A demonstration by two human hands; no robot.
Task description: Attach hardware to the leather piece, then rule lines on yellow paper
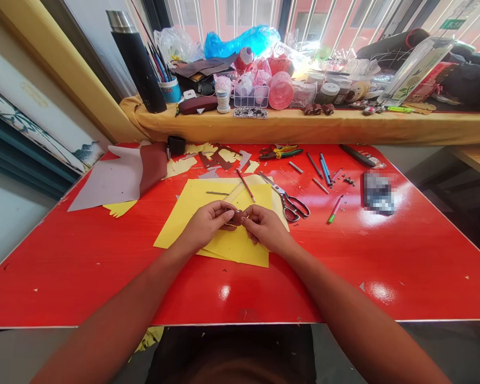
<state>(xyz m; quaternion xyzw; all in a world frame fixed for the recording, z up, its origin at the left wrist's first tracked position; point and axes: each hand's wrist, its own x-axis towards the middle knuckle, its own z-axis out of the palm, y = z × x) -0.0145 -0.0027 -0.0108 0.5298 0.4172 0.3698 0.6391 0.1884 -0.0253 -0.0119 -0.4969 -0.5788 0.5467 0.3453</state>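
My left hand (210,220) and my right hand (264,226) meet over a stack of yellow paper sheets (192,213) on the red table (384,256). Both pinch a small dark reddish-brown piece (236,217) between their fingertips. The fingers of both hands are curled round it, and most of the piece is hidden. A red pencil (246,185) and a thin metal rod (217,193) lie on the yellow paper just beyond my hands.
Scissors (290,202) lie right of the paper, with pens (324,169), pliers (280,153) and a green pen (335,209) farther off. Grey and brown sheets (120,176) rest at the left. A cluttered yellow shelf (304,125) runs behind, bearing a black flask (138,61).
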